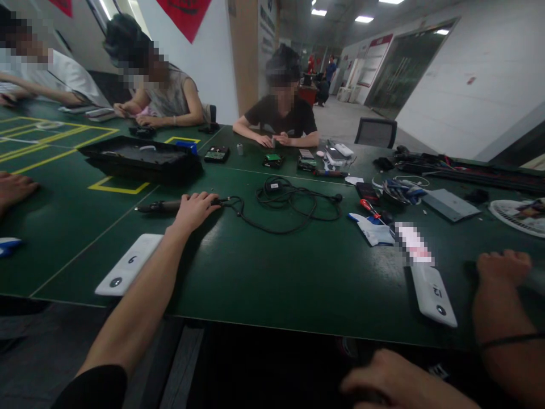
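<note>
My left hand (193, 211) lies over the rear part of a dark electric screwdriver (158, 207), its fingers curled round the body by the cord end. The tip points left across the green table (272, 272). From the tool a black cord (272, 232) runs right to a loose coil with a small power adapter (273, 186). Below the table edge, in shadow, is my right hand (385, 372); its fingers are blurred and partly hidden. A white power bank-like slab (128, 264) rests beside my left forearm.
A black tray (140, 156) stands at left. Small circuit-board units (272, 161) sit farther back. A red screwdriver (369, 209), a blue-white packet (372, 232) and a second white slab (432, 295) lie at right. A neighbour's hand (502, 267) rests there; other people sit around the table.
</note>
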The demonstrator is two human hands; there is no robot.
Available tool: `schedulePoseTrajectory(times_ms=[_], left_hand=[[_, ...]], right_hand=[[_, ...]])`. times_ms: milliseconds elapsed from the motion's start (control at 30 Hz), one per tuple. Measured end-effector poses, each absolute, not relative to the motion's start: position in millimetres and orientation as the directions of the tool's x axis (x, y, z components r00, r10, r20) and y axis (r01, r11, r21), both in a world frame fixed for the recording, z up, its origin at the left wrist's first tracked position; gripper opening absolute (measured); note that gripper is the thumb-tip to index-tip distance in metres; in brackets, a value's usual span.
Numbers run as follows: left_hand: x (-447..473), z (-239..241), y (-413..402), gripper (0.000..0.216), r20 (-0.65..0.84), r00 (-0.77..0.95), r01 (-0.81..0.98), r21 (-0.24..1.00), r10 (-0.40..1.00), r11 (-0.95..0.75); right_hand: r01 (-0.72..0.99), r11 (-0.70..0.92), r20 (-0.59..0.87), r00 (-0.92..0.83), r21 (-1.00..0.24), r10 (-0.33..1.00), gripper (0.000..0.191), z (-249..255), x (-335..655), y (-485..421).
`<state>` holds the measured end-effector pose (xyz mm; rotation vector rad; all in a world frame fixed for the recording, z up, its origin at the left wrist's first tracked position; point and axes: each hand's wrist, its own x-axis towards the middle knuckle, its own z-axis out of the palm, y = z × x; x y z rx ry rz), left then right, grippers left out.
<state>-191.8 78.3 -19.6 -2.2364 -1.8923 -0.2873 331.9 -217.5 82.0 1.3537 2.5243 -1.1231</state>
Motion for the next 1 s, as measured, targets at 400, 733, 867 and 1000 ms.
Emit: schedulePoseTrajectory(times_ms=[400, 733, 867, 1000], left_hand=[[-6, -16, 2, 0.041, 0.329, 0.748, 0.637, -0.111, 0.576, -0.763], [30, -19, -12, 0.035, 0.362, 0.787, 0.579, -0.156, 0.499, -0.800], [24, -18, -9, 0.035, 0.334, 0.839, 0.500, -0.163, 0.430, -0.850], [23, -16, -16, 0.035, 0.348, 0.837, 0.501, -0.177, 0.423, -0.847]], right_hand=[[0.716, 0.669, 0.233, -0.628, -0.201, 0.742, 0.028, 11, 280, -61], [0.727, 0.636, 0.251, -0.585, -0.261, 0.771, 0.016, -6, 318, -49], [0.738, 0.630, 0.209, -0.595, -0.240, 0.776, 0.006, -4, 308, -55], [0.632, 0.708, 0.184, -0.691, -0.315, 0.699, 0.002, 0, 299, -65]])
